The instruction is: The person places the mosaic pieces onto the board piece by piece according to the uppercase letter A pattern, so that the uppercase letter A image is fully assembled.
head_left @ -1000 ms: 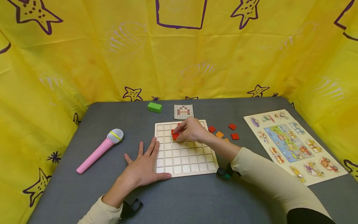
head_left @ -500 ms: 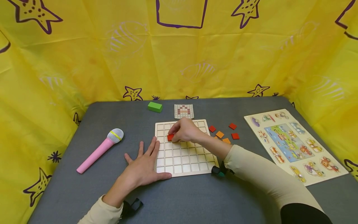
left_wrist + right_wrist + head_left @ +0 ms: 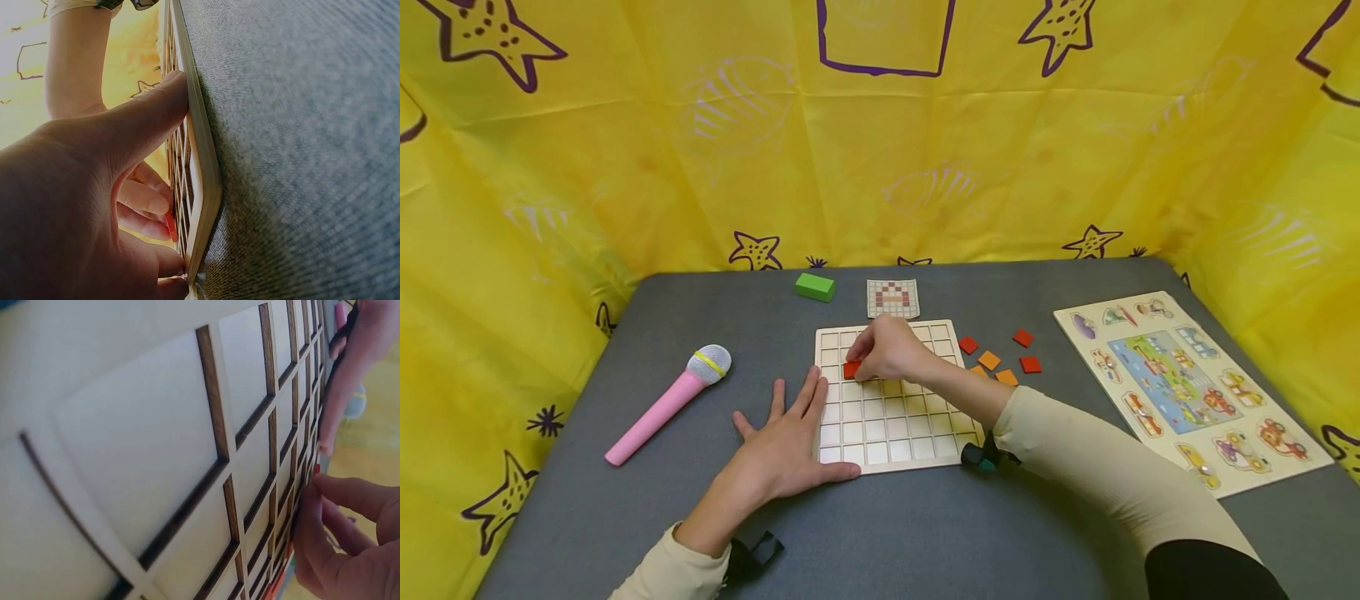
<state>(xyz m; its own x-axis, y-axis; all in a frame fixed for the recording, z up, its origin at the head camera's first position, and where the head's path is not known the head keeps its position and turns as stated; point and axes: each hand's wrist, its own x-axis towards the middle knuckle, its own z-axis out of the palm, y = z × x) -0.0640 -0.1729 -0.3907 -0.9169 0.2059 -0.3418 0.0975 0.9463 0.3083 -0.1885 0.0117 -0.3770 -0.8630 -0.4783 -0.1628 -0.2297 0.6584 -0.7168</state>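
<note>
Pinching a red tile (image 3: 852,370) between thumb and fingertips of the right hand (image 3: 891,348), just left of centre in the head view, over the upper-left part of the grid board (image 3: 883,429). Lying straight to the left of those fingertips, at about the second column of cells from the board's left edge. Having no long axis, being square; showing nearly edge-on at the board's face, below centre in the left wrist view. Cannot tell whether seated in a cell or held a little above. Hinging, by judgement, on squareness between tile sides and cell walls.

Steadying the board with the left hand (image 3: 786,446), lower left of centre in the head view: fingers straight and splayed, thumb along the bottom edge, nothing gripped. Standing apart from the right hand, below and left of the tile; clearly the farther of the two. Showing loose tiles (image 3: 988,360) right of the board, a pattern card (image 3: 892,298) above
</note>
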